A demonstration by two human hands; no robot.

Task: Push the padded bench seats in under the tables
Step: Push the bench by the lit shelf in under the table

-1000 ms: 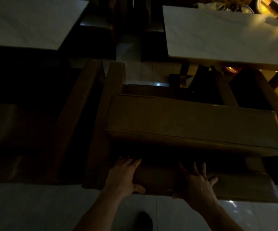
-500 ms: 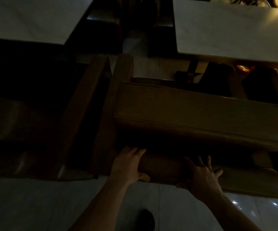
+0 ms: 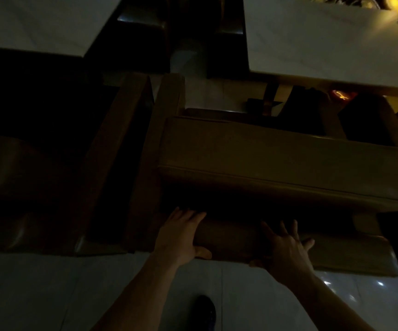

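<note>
A brown padded bench (image 3: 277,163) stands in front of me in dim light, its far side close to the white table (image 3: 324,39) at the upper right. My left hand (image 3: 181,237) and my right hand (image 3: 286,249) both lie on the bench's low near edge (image 3: 351,254), fingers spread over the top and thumbs curled around the front. A second padded bench (image 3: 112,151) sits alongside on the left, mostly in shadow, near another white table (image 3: 38,20).
Pale tiled floor (image 3: 38,290) runs along the near side, with my dark shoe (image 3: 206,311) on it. Dark seats stand between the two tables at the top. The right table's leg (image 3: 268,96) and some dark shapes sit under it.
The bench has slid a little away from me toward the right table, and both hands have stayed on its near edge. My view has followed forward.
</note>
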